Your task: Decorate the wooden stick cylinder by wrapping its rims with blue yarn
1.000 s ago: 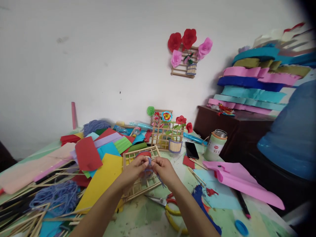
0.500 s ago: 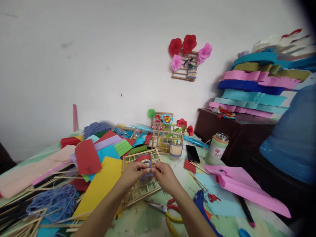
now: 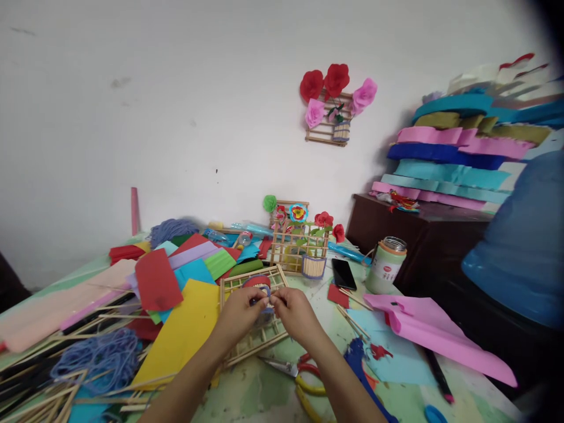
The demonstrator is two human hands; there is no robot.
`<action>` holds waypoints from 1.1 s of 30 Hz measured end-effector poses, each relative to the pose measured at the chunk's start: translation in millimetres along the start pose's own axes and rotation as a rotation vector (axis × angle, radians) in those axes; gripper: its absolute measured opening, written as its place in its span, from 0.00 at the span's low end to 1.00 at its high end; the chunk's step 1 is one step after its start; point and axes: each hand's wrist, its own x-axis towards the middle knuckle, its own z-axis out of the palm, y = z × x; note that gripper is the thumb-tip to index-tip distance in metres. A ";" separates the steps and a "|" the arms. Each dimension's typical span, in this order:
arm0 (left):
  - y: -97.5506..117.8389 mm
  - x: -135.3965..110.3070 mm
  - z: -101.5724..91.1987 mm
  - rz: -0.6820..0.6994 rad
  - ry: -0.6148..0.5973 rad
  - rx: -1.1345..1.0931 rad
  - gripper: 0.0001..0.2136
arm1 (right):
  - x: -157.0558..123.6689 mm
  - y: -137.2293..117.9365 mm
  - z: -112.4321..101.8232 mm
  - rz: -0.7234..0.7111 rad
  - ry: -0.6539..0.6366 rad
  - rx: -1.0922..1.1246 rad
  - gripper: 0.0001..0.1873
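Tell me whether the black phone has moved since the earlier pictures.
No. Judged against the bottle, the phone has kept its place just left of it; both shift together only as the camera's view does.

High on the wall (image 3: pixel 176 129) hang red and pink paper flowers (image 3: pixel 337 80) on a wooden lattice (image 3: pixel 326 141). Coloured paper (image 3: pixel 445 154) is stacked on a dark cabinet (image 3: pixel 414 238); a black smartphone (image 3: pixel 343 274) lies near a pale green bottle (image 3: pixel 385 269) (metal-rimmed, I notice).
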 end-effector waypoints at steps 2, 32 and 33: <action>-0.7 -0.1 1.1 -0.014 0.023 -0.010 0.10 | -2.3 -3.3 -3.1 0.011 0.042 -0.114 0.11; -2.9 0.1 5.5 -0.039 -0.007 -0.233 0.10 | 2.0 2.6 14.9 0.168 -0.081 0.625 0.08; -2.7 0.3 2.9 -0.034 -0.017 -0.188 0.10 | 2.2 3.4 12.4 0.139 -0.071 0.550 0.09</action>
